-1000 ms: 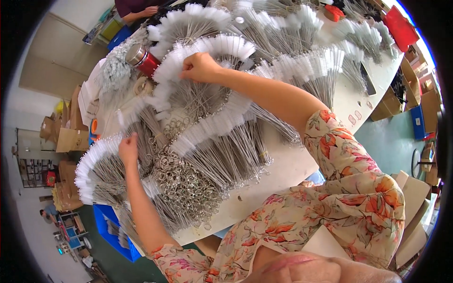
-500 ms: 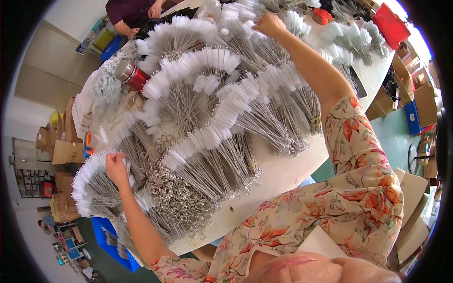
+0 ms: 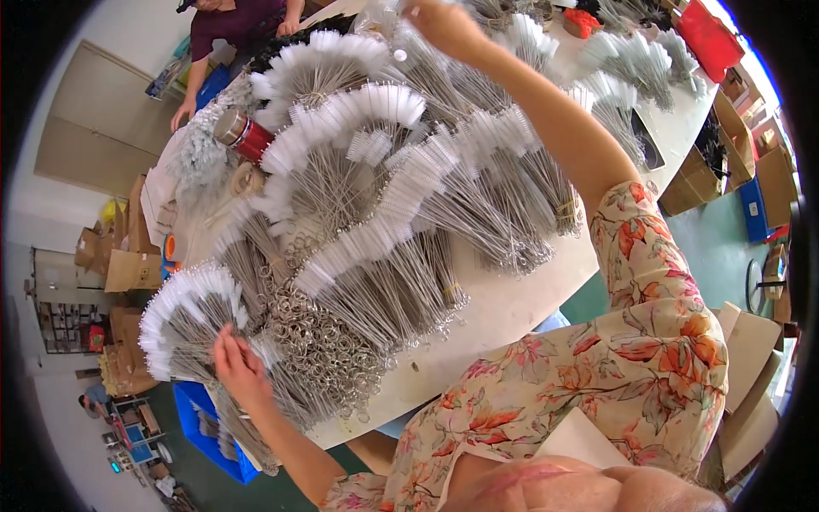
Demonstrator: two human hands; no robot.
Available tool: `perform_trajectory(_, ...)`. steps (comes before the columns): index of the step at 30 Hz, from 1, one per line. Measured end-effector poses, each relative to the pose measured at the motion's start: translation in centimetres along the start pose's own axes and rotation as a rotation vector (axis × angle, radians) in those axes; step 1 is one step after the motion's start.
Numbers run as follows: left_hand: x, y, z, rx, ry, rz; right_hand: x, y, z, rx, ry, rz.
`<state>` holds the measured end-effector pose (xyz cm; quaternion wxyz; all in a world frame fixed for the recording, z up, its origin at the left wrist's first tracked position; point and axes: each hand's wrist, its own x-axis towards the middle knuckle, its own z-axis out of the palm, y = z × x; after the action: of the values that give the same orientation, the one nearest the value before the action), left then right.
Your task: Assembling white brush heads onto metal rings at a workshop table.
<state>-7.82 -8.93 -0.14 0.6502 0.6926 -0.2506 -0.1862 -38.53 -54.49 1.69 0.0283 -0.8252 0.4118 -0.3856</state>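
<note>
My left hand (image 3: 242, 369) is beside a fanned bundle of white-bristled wire brushes (image 3: 183, 316) at the left end of the table. Its fingers look stretched out and slightly apart over the wire stems, with nothing plainly held. A heap of metal rings and wire loops (image 3: 328, 354) lies just right of it. My right hand (image 3: 444, 30) reaches to the far side, above more brushes (image 3: 426, 72) and near a clear plastic bag (image 3: 374, 19). Motion smears its fingers, and any thing in them is hidden. Long rows of brushes (image 3: 367, 247) fan across the middle.
A red metal flask (image 3: 246, 136) and a tape roll (image 3: 247, 179) stand among the brushes. A blue crate (image 3: 205, 435) is below the table's left end. Cardboard boxes (image 3: 717, 149) and a red bag (image 3: 710, 38) sit at right. Another person (image 3: 235, 26) works at the far left.
My left hand has moved down and right, its fist loosening into stretched fingers. My right hand has moved left and farther away. The other person's arm has swung out to the left.
</note>
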Motion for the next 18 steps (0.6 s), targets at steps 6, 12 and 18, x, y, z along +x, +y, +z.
perform_trajectory(6, -7.7, -0.9, -1.7, 0.006, -0.111, -0.052, -4.2, -1.8, 3.6, -0.169, -0.55, 0.205)
perform_trajectory(12, -10.9, -1.6, -3.3, -0.033, -0.089, -0.04, -3.4, -1.7, 5.0, -0.241, -0.436, 0.275)
perform_trajectory(18, -11.7, -2.8, -3.1, -0.205, -0.092, -0.122, -4.3, -0.4, 4.7, -0.151, -0.489, 0.208)
